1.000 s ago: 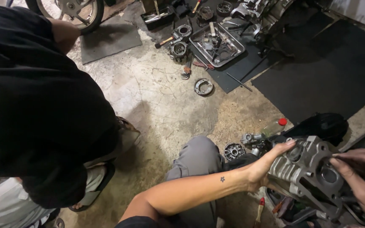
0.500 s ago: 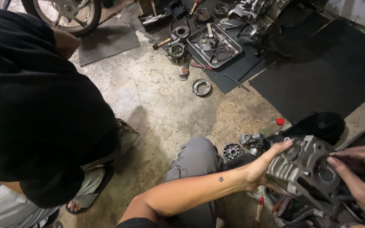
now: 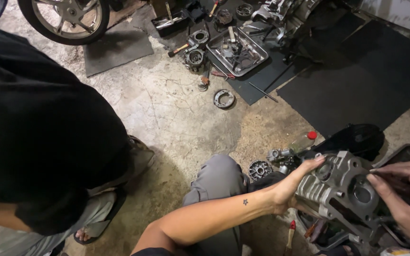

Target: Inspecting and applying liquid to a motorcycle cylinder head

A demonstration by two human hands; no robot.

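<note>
Two hands work on a grey engine block (image 3: 342, 189) at the lower right of the frame. The left hand (image 3: 294, 184) grips the block's finned left side, thumb over the top edge, forearm stretching in from the bottom centre. The right hand (image 3: 404, 199) comes in from the right edge with its fingers pinched together against the block's top face; it seems to hold something thin and dark, but the view is too dim to be sure. Just left of the block, on the concrete floor (image 3: 176, 109), lie a small round gear part (image 3: 260, 169) and a clear bottle (image 3: 304, 141) with a red cap. At top centre sits a metal tray (image 3: 257, 61) of parts on a black mat (image 3: 357, 80), with a brake shoe ring (image 3: 224, 98) below it. A wheel (image 3: 65, 19) shows at upper left. Another person in a black shirt (image 3: 39, 128) fills the left side.
</note>
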